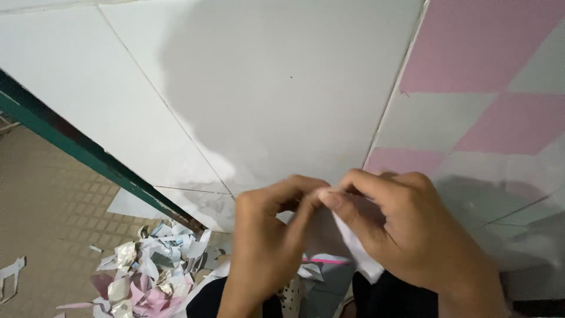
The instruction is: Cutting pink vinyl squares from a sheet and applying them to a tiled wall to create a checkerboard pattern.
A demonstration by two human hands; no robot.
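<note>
White worktop [253, 88] fills the view. At 7 o'clock a heap of paper scraps [147, 274] lies on the floor — much already torn, I judge. Near 6 o'clock, left hand [268, 235] and right hand [400, 227] pinch a white paper piece [359, 253] — both closed on it.

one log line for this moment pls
left hand: pinching white paper piece | right hand: pinching same piece | scrap pile: on floor, lower left | backdrop: white and pink wall panels
</note>
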